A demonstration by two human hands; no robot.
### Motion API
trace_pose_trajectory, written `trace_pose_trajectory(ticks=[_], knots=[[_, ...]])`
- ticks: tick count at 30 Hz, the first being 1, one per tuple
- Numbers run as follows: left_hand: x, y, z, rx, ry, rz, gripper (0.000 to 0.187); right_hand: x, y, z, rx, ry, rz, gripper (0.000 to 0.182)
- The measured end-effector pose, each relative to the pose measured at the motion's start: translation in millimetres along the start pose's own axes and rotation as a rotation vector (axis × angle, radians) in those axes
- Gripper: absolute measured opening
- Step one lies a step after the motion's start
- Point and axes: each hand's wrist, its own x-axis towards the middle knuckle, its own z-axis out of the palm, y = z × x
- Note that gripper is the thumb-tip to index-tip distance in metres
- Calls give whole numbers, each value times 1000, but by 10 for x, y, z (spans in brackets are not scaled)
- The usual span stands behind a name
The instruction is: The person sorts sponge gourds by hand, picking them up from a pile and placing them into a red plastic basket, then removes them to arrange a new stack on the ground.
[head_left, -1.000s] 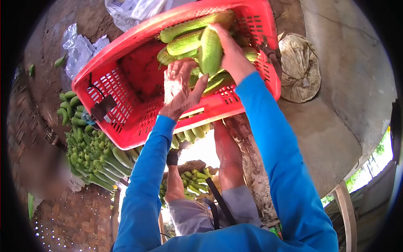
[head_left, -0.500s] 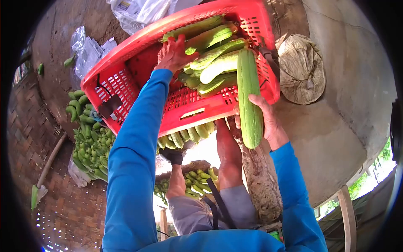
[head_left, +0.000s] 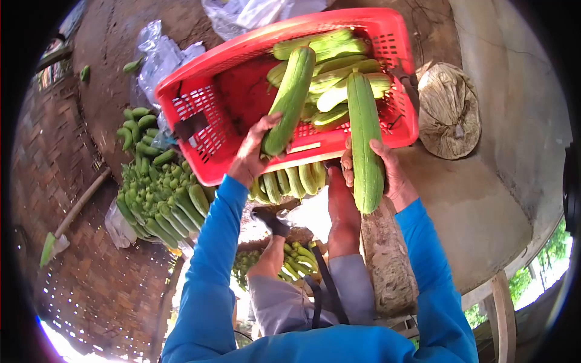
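Observation:
My left hand [head_left: 251,154] grips the lower end of a long green gourd [head_left: 292,100], held tilted over the front of a red plastic crate [head_left: 407,91]. In my right hand [head_left: 392,175] is a second long green gourd [head_left: 365,145], nearly upright in view, its stem end over the crate's right side. Fingers and thumb wrap around its lower half. Several more gourds [head_left: 330,75] lie piled in the right part of the crate. The dark crate floor shows at the left.
Left of the crate lie heaped green vegetables [head_left: 160,199]. More gourds [head_left: 287,181] line up below the crate, others [head_left: 296,260] near my legs. Plastic bags [head_left: 160,57] lie behind at left. A tied, pale sack [head_left: 449,112] sits right, beside a concrete surface [head_left: 466,212].
My left hand has come out of the crate toward me, now holding a gourd lifted from the pile. My right hand still holds its gourd. The crate appears shifted slightly right and down in view.

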Motion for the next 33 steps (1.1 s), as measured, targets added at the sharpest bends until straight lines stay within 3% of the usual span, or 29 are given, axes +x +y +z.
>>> trace_pose_trajectory(ticks=[6, 9, 11, 12, 15, 16, 17, 19, 20, 23, 24, 25, 27, 28, 29, 31, 32, 33], knots=[[-1057, -614, -577, -373, -46, -45, 52, 178, 482, 767, -248, -110, 77, 65], [-1603, -1038, -1036, -319, -153, 120, 56, 250, 998, 1032, -424, -181, 156, 66], [-1953, -1484, -1379, -315, 6, 173, 64, 312, 1435, 1025, -511, -128, 385, 66], [-2159, -1607, -1547, -290, -59, 268, 70, 351, 1671, 1123, -556, -122, 427, 64], [-2569, -2231, -2027, -272, 177, 337, 82, 471, 2424, 1255, -798, -69, 572, 65], [-2897, -2180, -2120, -386, 42, 442, 88, 468, 2648, 1411, -822, -91, 598, 55], [-3066, -2369, -2280, -475, 50, 483, 74, 462, 2885, 1572, -845, -111, 623, 46], [-3323, -2591, -2572, -261, 227, 327, 74, 586, 3294, 1718, -990, -170, 856, 44], [-3458, -2731, -2723, -253, 255, 347, 72, 662, 3523, 1737, -948, -197, 985, 54], [-3696, -3361, -3066, -507, 235, 476, 69, 707, 4094, 1991, -1183, -281, 908, 57], [-3758, -3640, -3125, -163, 365, 635, 64, 691, 4243, 2127, -1163, -251, 918, 58], [-3782, -3681, -3095, -188, 378, 640, 64, 711, 4325, 2149, -1181, -256, 939, 58], [-3871, -3675, -3024, -674, 479, 487, 53, 788, 4531, 2188, -1258, -282, 995, 59], [-3997, -3722, -3076, -731, 514, 390, 43, 836, 4657, 2088, -1318, -325, 1020, 61], [-3908, -3960, -3102, -780, 528, 401, 43, 860, 4798, 2102, -1351, -335, 1058, 61], [-3590, -4493, -3102, -1402, 364, 504, 39, 911, 5103, 2125, -1438, -320, 1110, 64], [-3605, -4644, -3091, -1451, 352, 546, 38, 930, 5252, 2088, -1461, -387, 1070, 63], [-3620, -4776, -3078, -1487, 364, 590, 36, 961, 5381, 2028, -1447, -336, 1182, 66]])
